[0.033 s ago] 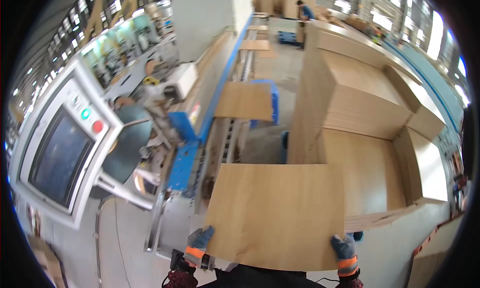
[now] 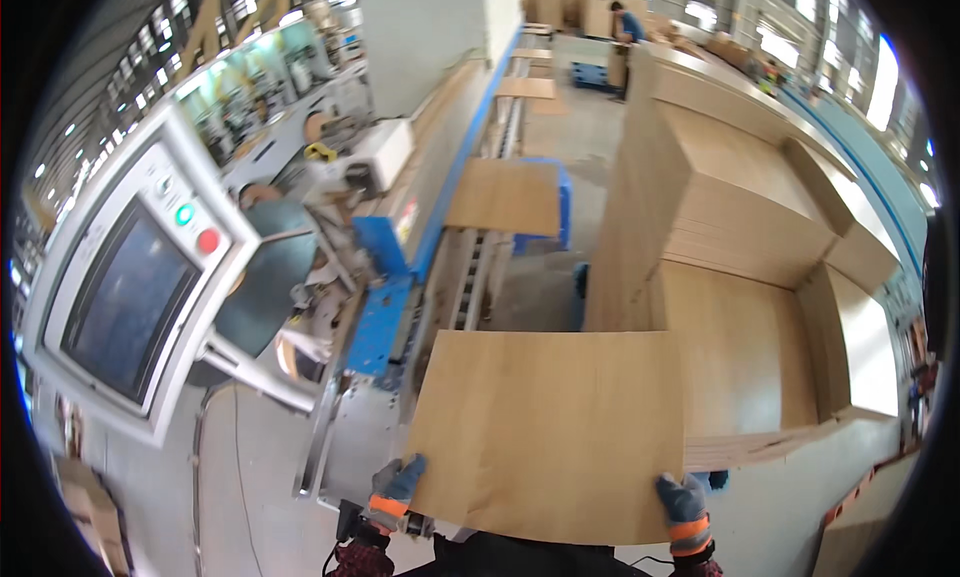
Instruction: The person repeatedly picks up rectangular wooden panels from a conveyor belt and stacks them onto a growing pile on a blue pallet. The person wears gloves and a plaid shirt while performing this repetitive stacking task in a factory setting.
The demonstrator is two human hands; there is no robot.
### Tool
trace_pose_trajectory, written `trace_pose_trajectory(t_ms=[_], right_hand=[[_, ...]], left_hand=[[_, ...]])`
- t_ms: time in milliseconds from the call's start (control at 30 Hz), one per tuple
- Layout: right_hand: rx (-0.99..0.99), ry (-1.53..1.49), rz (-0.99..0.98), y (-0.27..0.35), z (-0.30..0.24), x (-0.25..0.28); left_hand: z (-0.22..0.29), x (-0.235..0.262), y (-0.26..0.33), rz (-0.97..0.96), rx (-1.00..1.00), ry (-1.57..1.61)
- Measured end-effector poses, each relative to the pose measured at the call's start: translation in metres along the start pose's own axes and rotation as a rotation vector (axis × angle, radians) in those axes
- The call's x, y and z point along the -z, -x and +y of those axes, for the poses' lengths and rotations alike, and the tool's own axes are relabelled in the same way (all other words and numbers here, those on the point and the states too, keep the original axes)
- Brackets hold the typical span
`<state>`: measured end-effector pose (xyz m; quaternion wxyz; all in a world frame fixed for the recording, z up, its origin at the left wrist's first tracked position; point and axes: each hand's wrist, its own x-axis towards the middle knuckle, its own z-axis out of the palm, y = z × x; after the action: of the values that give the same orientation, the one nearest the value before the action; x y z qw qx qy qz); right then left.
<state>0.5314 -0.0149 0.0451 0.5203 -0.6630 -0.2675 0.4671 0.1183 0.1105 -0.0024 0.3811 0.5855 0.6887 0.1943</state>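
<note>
A flat wood-grain panel (image 2: 548,437) lies level in front of me, held between both hands. My left hand (image 2: 399,482), in a grey-blue glove with an orange band, grips its near left edge. The right edge is held by my right hand (image 2: 684,504), gloved the same way; its fingertips rest at the side near the corner. The undersides of both grips are hidden. Just past the panel's left side is the metal bed (image 2: 362,437) of a long machine, and another panel (image 2: 505,195) lies farther along it.
On the left stands a control console (image 2: 130,287) with a dark screen and lit buttons. Stacked wooden panels (image 2: 740,347) rise close on the right. A blue guide rail (image 2: 465,172) runs away from me. Far back, another person (image 2: 627,25) stands beside the line.
The surroundings shift slightly to the right in view, while the panel and both hands move a little left against the stack. Both grips stay the same.
</note>
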Motion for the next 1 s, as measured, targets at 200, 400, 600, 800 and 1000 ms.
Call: trace_pose_trajectory(t_ms=[200,400,600,800,1000], right_hand=[[-0.152,-0.034,-0.171,-0.028,0.058,-0.098],[0.052,0.060,-0.189,-0.044,0.153,-0.180],[-0.163,0.187,-0.039,-0.089,0.161,-0.190],[-0.088,0.387,0.065,-0.145,0.163,-0.201],[-0.190,-0.140,-0.076,-0.161,0.153,-0.204]], left_hand=[[-0.052,0.046,0.016,0.328,0.394,-0.449],[-0.043,0.017,0.024,0.401,-0.407,-0.586],[-0.042,-0.016,-0.025,0.331,-0.449,-0.489],[-0.021,-0.026,-0.073,0.451,-0.498,-0.439],[-0.013,-0.028,-0.093,0.474,-0.539,-0.473]])
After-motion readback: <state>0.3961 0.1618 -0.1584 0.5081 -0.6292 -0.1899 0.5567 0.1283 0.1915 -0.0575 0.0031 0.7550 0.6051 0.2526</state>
